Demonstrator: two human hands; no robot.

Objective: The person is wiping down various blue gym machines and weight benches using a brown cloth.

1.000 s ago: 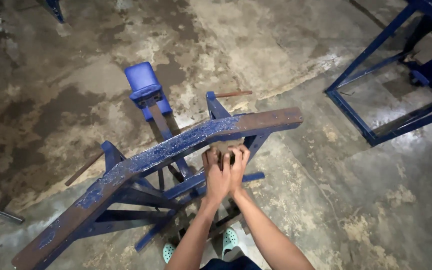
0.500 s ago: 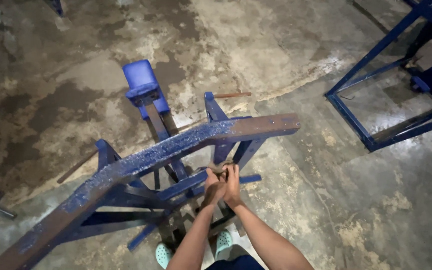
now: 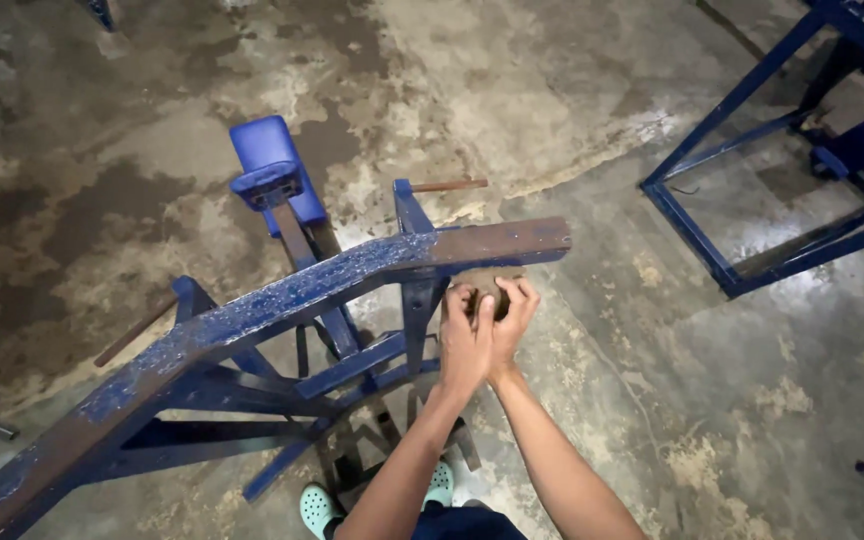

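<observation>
A long blue steel beam (image 3: 282, 295) with worn, rusty paint runs from the lower left up to the middle, part of a blue metal frame (image 3: 352, 365) standing on the floor. Just under its rusty right end, my left hand (image 3: 464, 340) and my right hand (image 3: 512, 318) are pressed together around a small brown, dusty pad or block (image 3: 482, 283). The thing's exact kind is hard to tell, as my fingers cover most of it. A blue padded block (image 3: 267, 165) sits at the frame's far end.
The concrete floor (image 3: 572, 130) is stained and wet. A second blue frame (image 3: 752, 190) of thin tubes stands at the right. Rusty rods (image 3: 447, 185) stick out of the frame's posts. My feet in teal clogs (image 3: 314, 505) show at the bottom.
My two hands have risen from low beside the frame's post to just under the beam's right end and shifted right, still together on the brown thing.
</observation>
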